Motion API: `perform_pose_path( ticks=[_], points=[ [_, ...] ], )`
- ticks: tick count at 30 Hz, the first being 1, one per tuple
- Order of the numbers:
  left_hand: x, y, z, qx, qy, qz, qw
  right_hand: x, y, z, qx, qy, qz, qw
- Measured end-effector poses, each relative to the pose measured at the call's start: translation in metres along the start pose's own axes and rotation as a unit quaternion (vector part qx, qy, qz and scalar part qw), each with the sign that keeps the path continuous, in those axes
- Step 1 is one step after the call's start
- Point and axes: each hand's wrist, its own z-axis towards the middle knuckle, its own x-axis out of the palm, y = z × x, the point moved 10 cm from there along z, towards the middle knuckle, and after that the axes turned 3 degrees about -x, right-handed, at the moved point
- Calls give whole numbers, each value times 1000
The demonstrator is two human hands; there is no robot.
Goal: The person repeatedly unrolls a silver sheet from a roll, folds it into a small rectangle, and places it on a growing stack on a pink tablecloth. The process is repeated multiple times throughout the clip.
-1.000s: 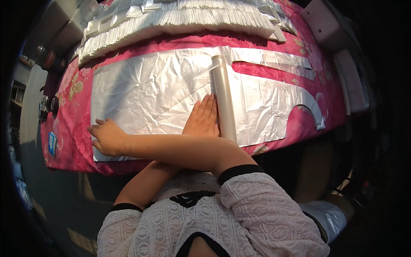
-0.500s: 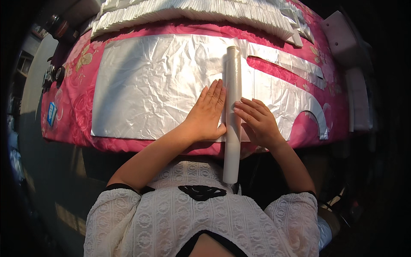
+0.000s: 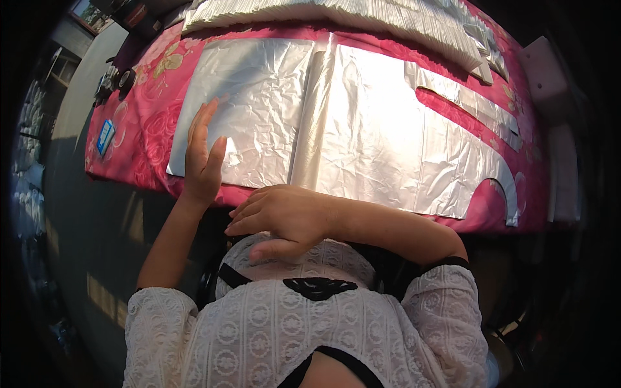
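Note:
A wide sheet of silver foil (image 3: 381, 123) lies spread on a table with a pink flowered cloth (image 3: 145, 152). A foil roll (image 3: 317, 110) lies across the sheet, running away from me. My left hand (image 3: 204, 152) is lifted over the sheet's near left corner, palm flat, fingers apart and holding nothing. My right hand (image 3: 284, 216) sits at the table's near edge, just below the roll's near end, with fingers loosely stretched to the left. It hides that end, and I see nothing gripped in it.
A long stack of folded silver pieces (image 3: 362, 13) lines the far edge. The sheet's right part is cut into strips (image 3: 466, 103) with pink cloth showing between. A small blue item (image 3: 105, 136) and dark objects (image 3: 116, 81) sit at the left, white boxes (image 3: 550, 71) at the right.
The roll has shifted left and farther onto the table. My left hand left the sheet beside the roll and rose at the left. My right hand slid from the roll's right side to its near end.

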Motion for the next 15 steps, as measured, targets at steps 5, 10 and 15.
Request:
perform_pose_path(
  ticks=[5,10,15],
  points=[
    [-55,60,-66,-137,-63,-83,985,-51,10,8,-48,-129,-72,988],
    [-73,70,-118,-180,-74,-69,979,-76,-61,1,60,-90,-383,917],
    [-68,62,-133,-192,-71,-82,976,-51,-98,50,24,-21,-440,897]
  ],
)
